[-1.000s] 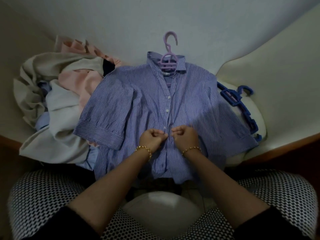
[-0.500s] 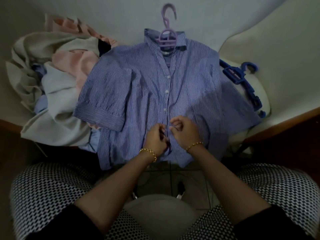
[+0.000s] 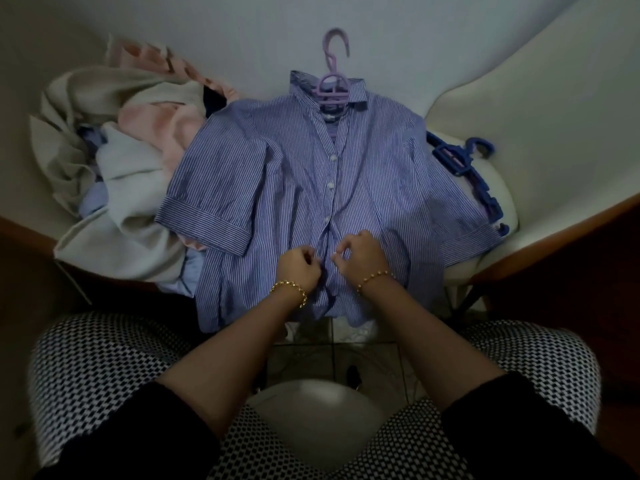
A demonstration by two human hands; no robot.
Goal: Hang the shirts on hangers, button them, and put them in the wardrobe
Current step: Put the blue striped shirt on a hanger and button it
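A blue-and-white striped shirt (image 3: 277, 188) lies flat on the bed, front up, on a lilac hanger (image 3: 334, 84) whose hook sticks out past the collar. Three white buttons above my hands are fastened. My left hand (image 3: 299, 268) and my right hand (image 3: 362, 256) sit side by side low on the placket, each with curled fingers pinching one edge of the shirt front. The button between them is hidden by my fingers. Both wrists wear gold bracelets.
A heap of cream, pink and pale blue garments (image 3: 114, 161) lies left of the shirt. Several dark blue hangers (image 3: 464, 168) lie at the right, partly under its sleeve. A wooden bed edge (image 3: 554, 244) runs at the right. My patterned knees and a white stool (image 3: 311, 420) are below.
Both hands have worked down the placket to a lower button. The head camera has shifted, so the shirt sits differently in the frame.
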